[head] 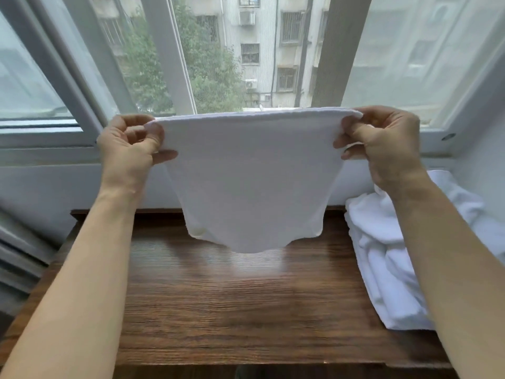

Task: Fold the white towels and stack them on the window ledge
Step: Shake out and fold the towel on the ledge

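A white towel point(251, 181) hangs in the air in front of the window, stretched flat between both hands. My left hand point(131, 146) pinches its upper left corner and my right hand point(382, 143) pinches its upper right corner. The towel's lower edge dangles just above the dark wooden ledge point(232, 296). A rumpled pile of white towels point(388, 258) lies on the ledge at the right, partly hidden behind my right forearm.
A window with white frames point(169, 56) and a mesh screen rises behind the ledge. A white wall point(481, 176) closes the right side next to the towel pile. The ledge's front edge runs along the bottom of the view.
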Demonstrator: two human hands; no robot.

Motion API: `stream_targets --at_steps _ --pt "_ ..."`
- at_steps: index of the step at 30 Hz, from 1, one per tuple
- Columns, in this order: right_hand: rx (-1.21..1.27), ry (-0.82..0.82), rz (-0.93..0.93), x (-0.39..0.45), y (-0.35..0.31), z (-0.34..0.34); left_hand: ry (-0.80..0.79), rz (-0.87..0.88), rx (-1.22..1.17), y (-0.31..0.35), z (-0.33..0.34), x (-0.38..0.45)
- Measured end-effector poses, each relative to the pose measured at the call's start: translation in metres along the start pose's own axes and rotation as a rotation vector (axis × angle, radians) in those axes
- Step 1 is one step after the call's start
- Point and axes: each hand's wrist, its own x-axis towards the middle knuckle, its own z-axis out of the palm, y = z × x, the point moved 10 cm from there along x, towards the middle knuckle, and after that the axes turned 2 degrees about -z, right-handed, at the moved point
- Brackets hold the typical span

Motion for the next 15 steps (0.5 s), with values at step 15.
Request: stream_targets --at_steps 15 --pt "0.08 -0.02 0.074 -0.004 0.01 0.002 0.028 -0.119 -0.079 -0.021 -0.005 0.0"
